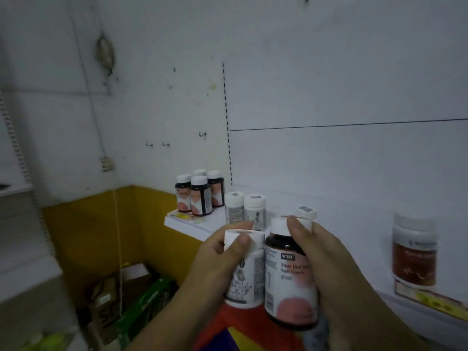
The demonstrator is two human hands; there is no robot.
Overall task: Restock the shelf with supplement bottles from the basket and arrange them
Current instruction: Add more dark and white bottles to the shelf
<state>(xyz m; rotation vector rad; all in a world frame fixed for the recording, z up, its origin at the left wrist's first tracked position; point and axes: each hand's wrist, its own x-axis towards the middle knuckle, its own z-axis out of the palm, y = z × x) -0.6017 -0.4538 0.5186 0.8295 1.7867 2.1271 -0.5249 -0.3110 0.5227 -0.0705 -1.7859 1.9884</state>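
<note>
Wrapped round a white bottle in the left hand, thumb near the cap; wrapped likewise round a dark, pink-labelled bottle in the right hand. Held upright, side by side, just in front of the shelf. Partly stocked, seemingly: four dark bottles grouped at the far end, two white ones beside them, a brown jar well apart rightward. Left to place: both held bottles. No clear sight of the basket; only something red and yellow below the hands, contents hidden.

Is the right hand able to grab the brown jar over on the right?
Probably not yet: the right hand grips a dark bottle, though nothing blocks the brown jar.
</note>
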